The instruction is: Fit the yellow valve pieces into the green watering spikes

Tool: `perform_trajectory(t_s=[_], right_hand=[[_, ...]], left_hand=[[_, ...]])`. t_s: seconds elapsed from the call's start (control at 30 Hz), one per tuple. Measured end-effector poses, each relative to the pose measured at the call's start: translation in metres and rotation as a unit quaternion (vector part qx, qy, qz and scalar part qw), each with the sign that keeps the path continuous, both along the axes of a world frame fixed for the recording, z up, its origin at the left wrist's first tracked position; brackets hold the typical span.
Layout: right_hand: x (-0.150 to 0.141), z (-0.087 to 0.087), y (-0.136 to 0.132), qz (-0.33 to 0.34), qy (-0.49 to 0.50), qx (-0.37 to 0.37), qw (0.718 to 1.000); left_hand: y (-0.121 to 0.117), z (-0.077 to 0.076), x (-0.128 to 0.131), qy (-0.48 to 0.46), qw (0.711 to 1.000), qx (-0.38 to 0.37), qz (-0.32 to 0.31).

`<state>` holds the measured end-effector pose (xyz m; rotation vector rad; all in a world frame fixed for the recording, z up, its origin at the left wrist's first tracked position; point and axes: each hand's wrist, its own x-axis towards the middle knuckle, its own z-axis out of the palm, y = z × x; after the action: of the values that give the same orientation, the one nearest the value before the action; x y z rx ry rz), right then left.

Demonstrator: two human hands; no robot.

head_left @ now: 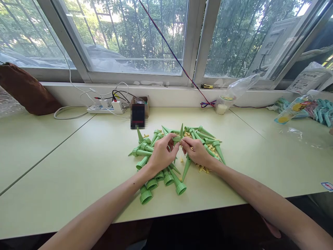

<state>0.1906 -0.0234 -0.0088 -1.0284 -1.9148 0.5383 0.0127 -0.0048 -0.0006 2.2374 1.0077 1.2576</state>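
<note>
My left hand (163, 152) pinches a green plastic watering spike (176, 139) by its wide threaded collar, above the middle of the pile. Right beside it, my right hand (196, 152) has thumb and fingers pressed together at the spike's side. Whatever small piece is between those fingertips is hidden. More green watering spikes (180, 187) lie heaped to the left, in front and to the right of my hands. Small yellow plastic pieces (204, 169) are scattered under and behind my right hand, and a single yellow piece (181, 159) lies between my wrists.
Behind the pile stand a small box (146, 102) and a dark, blurred-out device (137, 116). A power strip (105, 109) with plugs and cables is at back left, near a brown bag (28, 90). A plastic cup (223, 105) and bagged items (321, 111) are at the right.
</note>
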Motion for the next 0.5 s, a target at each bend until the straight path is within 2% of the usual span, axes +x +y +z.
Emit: perform_trajectory(t_s=[0.5], right_hand=[[0.0005,-0.0003,0.0007,-0.002,0.0,-0.009,1.0]], left_hand=[[0.0002,-0.0001,0.0005,-0.004,1.0,0.009,-0.002]])
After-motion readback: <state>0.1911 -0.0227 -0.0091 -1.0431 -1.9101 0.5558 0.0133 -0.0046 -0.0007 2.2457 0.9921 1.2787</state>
